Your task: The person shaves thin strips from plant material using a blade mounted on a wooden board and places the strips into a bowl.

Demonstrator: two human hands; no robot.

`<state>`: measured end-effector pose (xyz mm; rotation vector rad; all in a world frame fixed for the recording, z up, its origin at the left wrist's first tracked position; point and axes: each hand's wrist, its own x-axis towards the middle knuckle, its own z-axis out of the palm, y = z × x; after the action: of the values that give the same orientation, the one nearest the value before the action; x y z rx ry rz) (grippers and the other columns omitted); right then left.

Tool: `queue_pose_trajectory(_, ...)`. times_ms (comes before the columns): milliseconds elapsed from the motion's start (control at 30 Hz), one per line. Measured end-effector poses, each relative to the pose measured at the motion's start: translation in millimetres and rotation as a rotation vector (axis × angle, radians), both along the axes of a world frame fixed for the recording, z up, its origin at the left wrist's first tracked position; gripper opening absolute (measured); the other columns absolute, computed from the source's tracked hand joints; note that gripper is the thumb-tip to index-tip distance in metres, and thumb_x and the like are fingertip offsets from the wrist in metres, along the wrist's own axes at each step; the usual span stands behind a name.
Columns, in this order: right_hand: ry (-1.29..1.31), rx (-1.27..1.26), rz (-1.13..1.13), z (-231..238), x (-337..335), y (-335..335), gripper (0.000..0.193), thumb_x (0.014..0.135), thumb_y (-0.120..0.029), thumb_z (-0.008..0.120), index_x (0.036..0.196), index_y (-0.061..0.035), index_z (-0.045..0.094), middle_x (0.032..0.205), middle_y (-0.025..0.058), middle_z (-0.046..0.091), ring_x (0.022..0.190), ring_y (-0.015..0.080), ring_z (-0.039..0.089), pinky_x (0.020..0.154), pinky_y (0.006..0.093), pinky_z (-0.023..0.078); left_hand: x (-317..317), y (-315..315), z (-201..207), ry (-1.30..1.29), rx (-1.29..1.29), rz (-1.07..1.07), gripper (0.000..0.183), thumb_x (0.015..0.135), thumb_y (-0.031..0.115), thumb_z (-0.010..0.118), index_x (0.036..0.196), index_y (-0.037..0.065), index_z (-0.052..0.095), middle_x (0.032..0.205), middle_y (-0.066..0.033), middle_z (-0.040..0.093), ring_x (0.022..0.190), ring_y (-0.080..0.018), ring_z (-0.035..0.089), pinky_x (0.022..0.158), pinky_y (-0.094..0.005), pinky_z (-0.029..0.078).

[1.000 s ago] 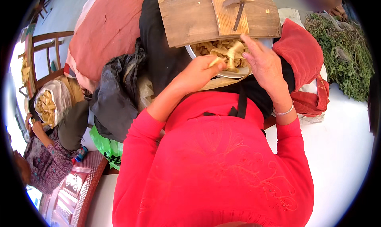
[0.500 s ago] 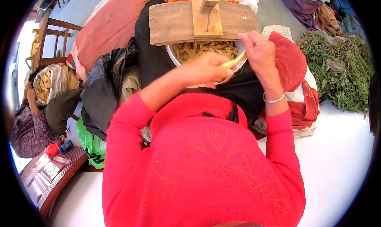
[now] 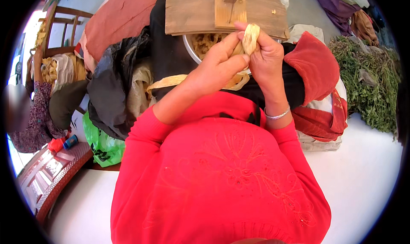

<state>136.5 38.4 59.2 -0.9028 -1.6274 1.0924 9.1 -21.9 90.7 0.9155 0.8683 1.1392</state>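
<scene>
A long pale-yellow dried strip (image 3: pixel 251 38) is folded into a loop between my hands, just below the wooden board (image 3: pixel 190 13). My right hand (image 3: pixel 268 56) is closed on the loop, which sticks up past the fingers. Thumb and fingers of my left hand (image 3: pixel 213 69) pinch the strip close beside it. Loose lengths of strip hang below the hands, and one tail reaches out left past my left wrist. Under the board stands a metal basin (image 3: pixel 189 47) with many similar tan pieces, partly covered by the board and my hands.
A nail (image 3: pixel 232 13) stands on a wooden block fixed to the board. At left are a black plastic bag (image 3: pixel 109 90), a green bag (image 3: pixel 100 141) and another person's patterned sleeve (image 3: pixel 40 103). At right lie a red cloth (image 3: pixel 314 69) and a heap of green plants (image 3: pixel 367 82).
My hands have come together and the strip, stretched between them before, is now bunched into a loop in the right hand. A strip tail now shows left of my left wrist.
</scene>
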Motion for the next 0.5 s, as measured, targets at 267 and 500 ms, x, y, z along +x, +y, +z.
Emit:
queue_pose_trajectory(267,-0.518,0.387,-0.147,-23.7,-1.7,11.6,0.021,0.077,-0.015,0.063,0.097,-0.0160,0.070,0.071,0.0031,0.063,0.058,0.0258,0.059,0.054,0.0352,0.045,-13.1,19.7,-65.3,-0.093,-0.271,-0.104,0.012,0.092,0.017,0.055,0.098,0.007,0.056,0.067,0.0021,0.048,0.052,-0.0059,0.039,0.045,-0.0213,0.031)
queue_pose_trajectory(500,-0.506,-0.387,0.118,-67.9,23.2,1.5,0.024,0.091,-0.023,0.056,0.082,-0.0036,0.067,0.076,0.0075,0.066,0.065,0.0181,0.060,0.061,0.0297,0.046,-19.0,11.7,-82.5,1.067,0.491,0.157,0.017,0.082,0.011,0.062,0.098,0.007,0.060,0.073,-0.0126,0.058,0.063,-0.0300,0.059,0.053,-0.0353,0.045)
